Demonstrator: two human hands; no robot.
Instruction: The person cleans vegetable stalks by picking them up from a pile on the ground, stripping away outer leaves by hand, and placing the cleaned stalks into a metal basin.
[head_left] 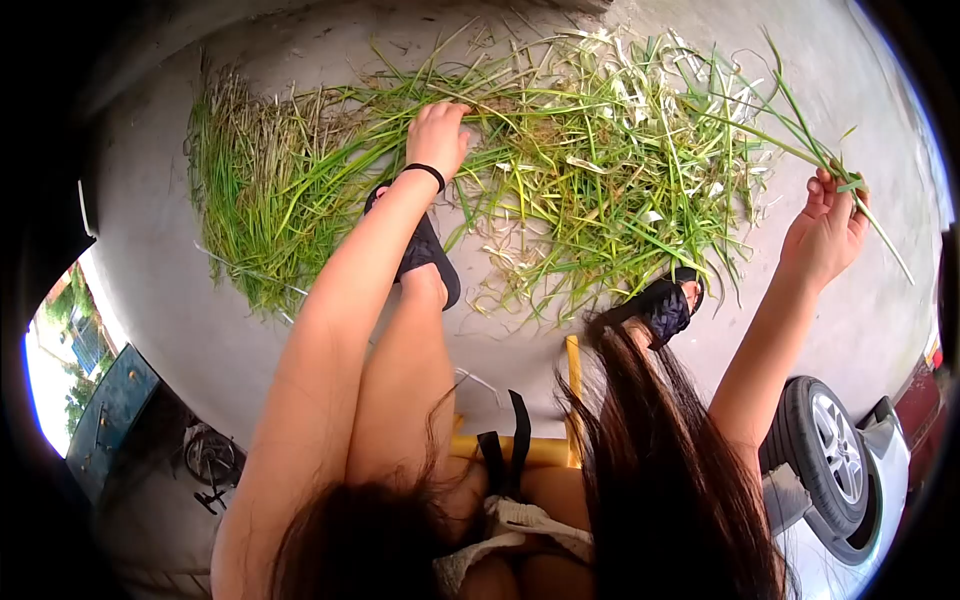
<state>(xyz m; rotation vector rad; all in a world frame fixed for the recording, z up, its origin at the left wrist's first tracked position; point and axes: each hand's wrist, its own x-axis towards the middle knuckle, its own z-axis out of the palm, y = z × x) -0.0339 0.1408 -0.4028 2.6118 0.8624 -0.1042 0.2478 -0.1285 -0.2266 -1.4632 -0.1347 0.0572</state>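
With the right hand pinching a few green stalks and the left hand loosely curled, its hold unclear, the neater bundle leftward looks sorted, the tangled heap between them not yet.

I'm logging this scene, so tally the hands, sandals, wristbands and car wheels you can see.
Hands: 2, left hand and right hand, the right holding stalks
Sandals: 2
Wristband: 1
Car wheel: 1
Total: 6
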